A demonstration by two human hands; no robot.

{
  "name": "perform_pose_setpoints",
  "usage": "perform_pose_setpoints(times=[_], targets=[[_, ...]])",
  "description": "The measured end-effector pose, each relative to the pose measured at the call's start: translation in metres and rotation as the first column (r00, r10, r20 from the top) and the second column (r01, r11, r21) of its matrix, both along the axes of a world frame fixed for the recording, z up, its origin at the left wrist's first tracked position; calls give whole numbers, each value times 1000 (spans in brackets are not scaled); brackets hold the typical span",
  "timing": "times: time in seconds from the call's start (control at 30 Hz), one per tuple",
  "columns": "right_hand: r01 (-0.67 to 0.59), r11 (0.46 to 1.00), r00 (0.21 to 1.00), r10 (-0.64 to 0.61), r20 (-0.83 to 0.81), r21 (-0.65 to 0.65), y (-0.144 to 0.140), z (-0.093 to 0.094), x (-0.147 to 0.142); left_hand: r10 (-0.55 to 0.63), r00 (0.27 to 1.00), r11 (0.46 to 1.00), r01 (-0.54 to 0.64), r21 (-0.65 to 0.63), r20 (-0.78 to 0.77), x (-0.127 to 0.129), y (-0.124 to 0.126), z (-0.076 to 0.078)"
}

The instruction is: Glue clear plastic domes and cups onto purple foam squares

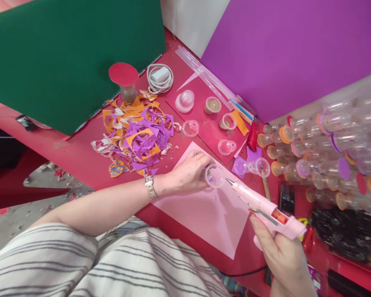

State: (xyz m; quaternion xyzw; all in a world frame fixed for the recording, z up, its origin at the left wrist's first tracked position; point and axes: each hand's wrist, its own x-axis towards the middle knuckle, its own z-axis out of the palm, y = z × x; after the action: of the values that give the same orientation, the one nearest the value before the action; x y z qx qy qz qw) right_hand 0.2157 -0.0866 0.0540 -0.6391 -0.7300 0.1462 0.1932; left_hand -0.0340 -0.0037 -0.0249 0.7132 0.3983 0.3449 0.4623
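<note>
My left hand (pixel 190 173), with a watch on its wrist, is closed around a small clear plastic cup (pixel 215 176). The cup is tilted, its round rim facing the right side. In my right hand (pixel 278 251) is a pink hot glue gun (pixel 262 202), its metal nozzle pointing at the rim. Whether the nozzle touches the rim I cannot tell. Both are above a pink paper sheet (pixel 225 227) on the red table. Just right of the cup lie more clear plastic cups (pixel 253 166) on purple paper scraps.
Orange and purple paper scraps (pixel 148 136) are heaped at left, near a coiled white cable (pixel 160 78). Small cups with brown contents (pixel 212 106) stand on red paper. Stacked clear cup shapes (pixel 327 152) line the right side, above a black plastic bag (pixel 343 233). Green (pixel 74 53) and purple (pixel 290 49) boards stand behind.
</note>
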Motion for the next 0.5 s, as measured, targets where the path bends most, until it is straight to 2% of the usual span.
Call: perform_pose_setpoints(times=[0.13, 0.33, 0.5], targets=[[-66, 998, 998, 66, 14, -15, 5, -2, 9, -7, 1000, 1000, 7, 1, -15, 0, 0, 0], [-36, 999, 999, 36, 5, -34, 4, -8, 16, -16, 1000, 1000, 17, 18, -23, -1, 0, 1], [-70, 997, 998, 70, 4, -43, 6, -8, 17, -13, 1000, 1000, 14, 27, -18, 0, 1, 0]])
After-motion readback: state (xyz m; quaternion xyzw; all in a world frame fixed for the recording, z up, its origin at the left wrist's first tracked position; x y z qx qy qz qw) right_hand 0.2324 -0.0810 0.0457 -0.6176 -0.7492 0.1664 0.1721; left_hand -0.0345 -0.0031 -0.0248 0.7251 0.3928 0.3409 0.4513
